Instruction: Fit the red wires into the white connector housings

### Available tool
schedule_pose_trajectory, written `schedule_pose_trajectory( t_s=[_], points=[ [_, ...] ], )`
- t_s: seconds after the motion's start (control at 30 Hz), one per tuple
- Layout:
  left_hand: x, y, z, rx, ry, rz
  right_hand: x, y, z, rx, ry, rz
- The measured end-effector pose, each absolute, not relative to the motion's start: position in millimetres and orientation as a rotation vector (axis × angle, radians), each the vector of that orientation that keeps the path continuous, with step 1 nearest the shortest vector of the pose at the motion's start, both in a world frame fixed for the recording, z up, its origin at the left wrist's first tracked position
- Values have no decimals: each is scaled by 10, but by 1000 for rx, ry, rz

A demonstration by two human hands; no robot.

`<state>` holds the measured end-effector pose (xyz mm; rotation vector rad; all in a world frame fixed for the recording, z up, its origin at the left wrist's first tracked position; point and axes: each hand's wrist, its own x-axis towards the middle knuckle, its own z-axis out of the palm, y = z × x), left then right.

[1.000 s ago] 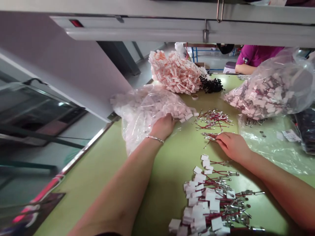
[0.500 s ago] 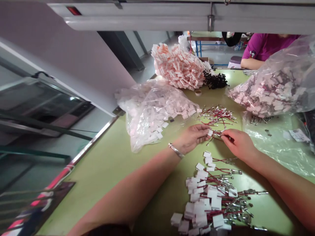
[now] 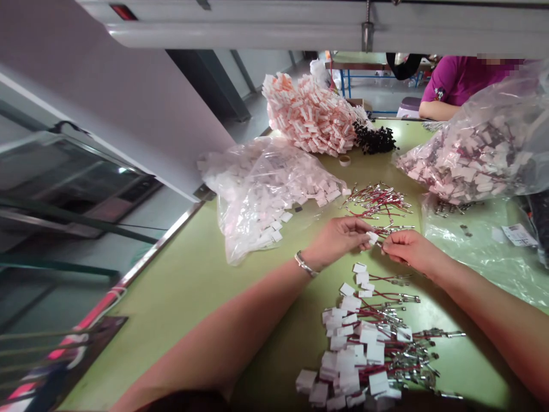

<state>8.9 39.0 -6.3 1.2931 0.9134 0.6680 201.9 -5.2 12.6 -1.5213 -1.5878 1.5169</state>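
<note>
My left hand (image 3: 343, 237) is closed, pinching a small white rectangular piece (image 3: 373, 237) between thumb and fingers. Right beside it, the fingertips of my right hand (image 3: 403, 247) are pressed together on what looks like the end of a short red wire, mostly hidden by the fingers. Just beyond both hands lies a loose pile of red wires (image 3: 380, 199) with shiny metal ends. Nearer to me, several rows of red wires with white pieces (image 3: 362, 332) on their left ends lie on the green tabletop (image 3: 206, 303).
A clear bag of white pieces (image 3: 274, 183) lies open at left. Behind it are a heap of pinkish-white parts (image 3: 309, 114) and black parts (image 3: 375, 139). A filled bag (image 3: 476, 154) stands at right, above a flat plastic sheet (image 3: 480, 257). A person in a purple shirt (image 3: 463, 80) sits opposite.
My right hand has shifted slightly left and down, and its fingers have closed in near the white piece. The white piece in my left hand has moved slightly right and shows more.
</note>
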Motion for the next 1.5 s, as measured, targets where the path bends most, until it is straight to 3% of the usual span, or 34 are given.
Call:
schedule_pose_trajectory(
  t_s=[0.4,0.63,0.83,1.0,1.27,1.4,1.5],
  points=[
    [57,380,180,1650,944,639,2020,-45,202,-1475,-2058,904],
    [-15,443,62,2312,1243,228,2232,-42,283,-1240,-2580,1159],
    [28,451,-70,2385,1220,288,1979,92,50,-1693,-2411,303],
    [-24,529,-43,2391,1295,355,1859,79,-99,-1714,-2553,-19],
    [101,365,184,2262,1272,577,1943,123,-141,-1486,-2412,8],
    [42,442,212,2170,1160,652,2024,220,-202,-1330,-2303,233],
    [-212,689,178,2125,1437,757,2115,266,-121,-1279,-2120,517]
  ],
)
